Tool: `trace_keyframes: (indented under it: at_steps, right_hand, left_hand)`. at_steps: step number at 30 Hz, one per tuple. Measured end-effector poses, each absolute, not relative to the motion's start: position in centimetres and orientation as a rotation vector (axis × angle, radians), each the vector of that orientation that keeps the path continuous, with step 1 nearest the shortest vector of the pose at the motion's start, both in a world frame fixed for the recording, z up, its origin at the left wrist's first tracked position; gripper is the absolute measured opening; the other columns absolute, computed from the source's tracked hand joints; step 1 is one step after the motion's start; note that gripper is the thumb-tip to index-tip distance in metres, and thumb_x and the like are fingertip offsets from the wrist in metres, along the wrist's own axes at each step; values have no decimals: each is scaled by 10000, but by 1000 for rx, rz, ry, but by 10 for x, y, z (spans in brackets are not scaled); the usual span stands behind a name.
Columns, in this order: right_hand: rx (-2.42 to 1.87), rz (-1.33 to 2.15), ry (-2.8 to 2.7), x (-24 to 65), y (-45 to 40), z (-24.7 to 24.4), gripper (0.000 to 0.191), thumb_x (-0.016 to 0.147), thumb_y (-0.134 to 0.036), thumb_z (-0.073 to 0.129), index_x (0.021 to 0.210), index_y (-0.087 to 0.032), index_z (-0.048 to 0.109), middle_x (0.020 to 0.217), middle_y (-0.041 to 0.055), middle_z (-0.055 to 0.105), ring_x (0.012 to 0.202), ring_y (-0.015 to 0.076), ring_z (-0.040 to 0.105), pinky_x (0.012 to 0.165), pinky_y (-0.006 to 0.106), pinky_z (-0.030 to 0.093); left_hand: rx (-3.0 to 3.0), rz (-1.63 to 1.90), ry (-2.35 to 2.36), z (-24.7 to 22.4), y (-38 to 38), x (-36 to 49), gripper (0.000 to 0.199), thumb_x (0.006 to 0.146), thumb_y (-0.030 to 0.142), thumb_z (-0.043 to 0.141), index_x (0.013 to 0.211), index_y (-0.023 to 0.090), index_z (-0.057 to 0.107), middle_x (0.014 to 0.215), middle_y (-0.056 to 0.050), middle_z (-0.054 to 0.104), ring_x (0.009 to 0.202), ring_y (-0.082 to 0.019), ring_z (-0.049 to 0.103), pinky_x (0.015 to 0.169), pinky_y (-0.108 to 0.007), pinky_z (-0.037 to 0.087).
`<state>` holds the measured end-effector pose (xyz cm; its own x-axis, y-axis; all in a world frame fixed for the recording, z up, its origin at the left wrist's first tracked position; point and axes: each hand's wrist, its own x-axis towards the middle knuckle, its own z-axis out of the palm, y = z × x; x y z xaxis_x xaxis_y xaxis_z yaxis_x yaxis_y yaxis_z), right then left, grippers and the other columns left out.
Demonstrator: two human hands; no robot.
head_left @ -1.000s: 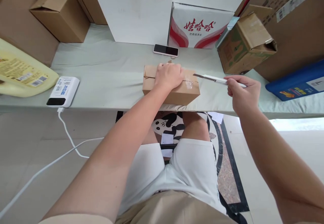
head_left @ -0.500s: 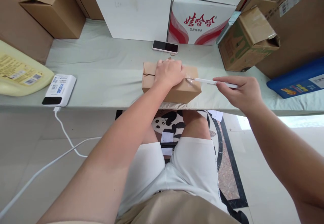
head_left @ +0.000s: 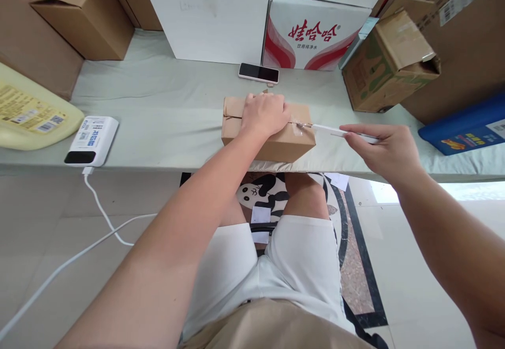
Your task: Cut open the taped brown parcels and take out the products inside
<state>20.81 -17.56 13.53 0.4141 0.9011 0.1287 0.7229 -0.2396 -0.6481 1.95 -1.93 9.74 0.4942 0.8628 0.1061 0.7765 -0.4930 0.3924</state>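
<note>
A small brown cardboard box (head_left: pixel 284 151) lies near the front edge of the cloth-covered table. My left hand (head_left: pixel 264 111) presses on its top, fingers curled over the far side. Clear tape (head_left: pixel 300 127) runs along the seam at the box's right end, looking wrinkled there. Between the thumb and fingers of my right hand (head_left: pixel 389 146) is a slim white utility knife (head_left: pixel 329 130). Its thin tip touches or nearly touches the taped seam, pointing left. My left palm hides part of the seam.
A phone (head_left: pixel 258 72) lies behind the box. At left are a white device (head_left: pixel 91 141) with a cable and a yellow jug (head_left: pixel 35 109). White cartons (head_left: pixel 213 17) stand at the back. An open brown box (head_left: pixel 389 62) and a blue package (head_left: pixel 467 128) stand at right.
My right hand has drawn the utility knife a little to the right, its tip shifting along the seam towards the box's right end. My left hand keeps its place on the box.
</note>
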Motion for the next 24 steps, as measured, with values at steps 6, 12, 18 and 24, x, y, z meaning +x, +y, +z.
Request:
trace_keyframes:
  at_steps: [6, 12, 18, 24]
  right_hand:
    - [-2170, 374, -1269, 211, -181, 137, 280, 774, -343, 710, 960, -184, 845, 441, -67, 381, 428, 88, 285, 453, 266, 235]
    - [-2036, 295, -1199, 216, -187, 130, 368, 751, -398, 694, 967, -146, 852, 448, -54, 366, 445, 89, 271, 468, 286, 223]
    - [-1913, 293, -1312, 203, -175, 121, 281, 753, -391, 689, 888, -198, 843, 494, -35, 431, 483, 105, 347, 498, 276, 327]
    - [-1957, 395, -1350, 200, -168, 119, 257, 778, -393, 696, 896, -213, 835, 464, -61, 361, 435, 89, 300, 436, 251, 271]
  left_hand:
    - [2435, 429, 1371, 97, -18, 19, 378, 1012, 271, 377, 997, 226, 752, 1102, -128, 749, 1157, -334, 618, 1082, -553, 381]
    - [2442, 422, 1355, 98, -18, 18, 317, 971, 246, 423, 946, 213, 737, 1088, -115, 748, 1132, -328, 628, 1064, -537, 394]
    - [2437, 416, 1351, 101, -20, 19, 337, 969, 232, 399, 918, 225, 732, 1084, -110, 747, 1129, -328, 623, 1064, -540, 384]
    - [2441, 398, 1360, 100, -19, 19, 348, 969, 251, 398, 956, 228, 745, 1111, -111, 740, 1155, -329, 617, 1066, -533, 378]
